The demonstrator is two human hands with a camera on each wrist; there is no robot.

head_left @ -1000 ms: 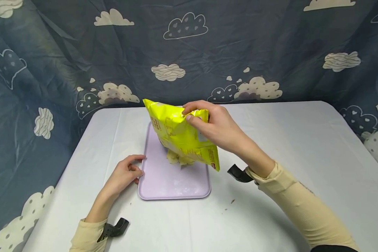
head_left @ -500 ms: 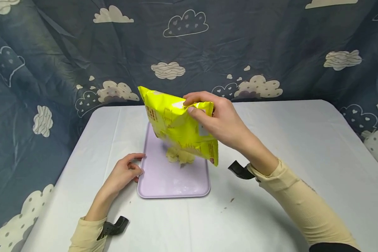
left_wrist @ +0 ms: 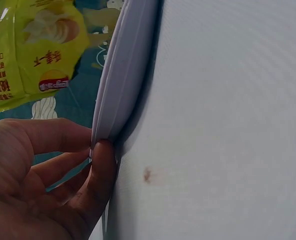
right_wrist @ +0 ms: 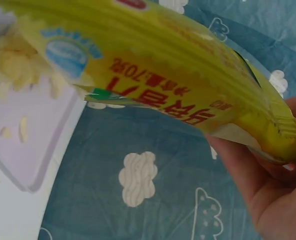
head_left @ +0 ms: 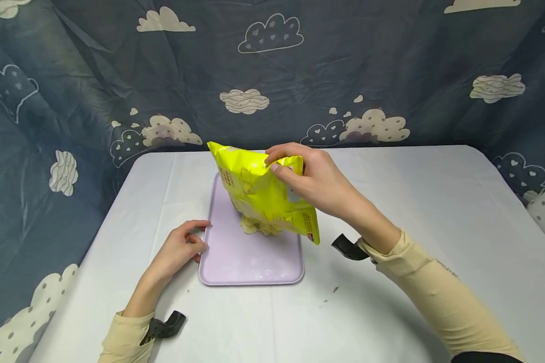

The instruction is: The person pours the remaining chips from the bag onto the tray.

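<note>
My right hand (head_left: 320, 176) grips a yellow bag of potato chips (head_left: 263, 191) by its upper right end, tilted over a pale purple tray (head_left: 250, 262). A pile of chips (head_left: 254, 227) lies on the tray under the bag's lower edge, partly hidden by it. The right wrist view shows the printed bag (right_wrist: 153, 75) close up and chips (right_wrist: 18, 60) on the tray. At the tray's left edge, my left hand (head_left: 177, 249) holds the rim, with the index finger (left_wrist: 63, 135) at its top and the thumb (left_wrist: 103, 167) against the outer wall.
A white cloth covers the table (head_left: 390, 212); a few dark crumbs (head_left: 336, 289) lie on it right of the tray. A dark cloud-patterned curtain (head_left: 200, 65) hangs behind and at both sides. Black wrist cameras (head_left: 167, 325) stick out from both cuffs.
The bag rises a little in the right hand, then comes back down closer to the chips. My left hand stays at the tray's edge.
</note>
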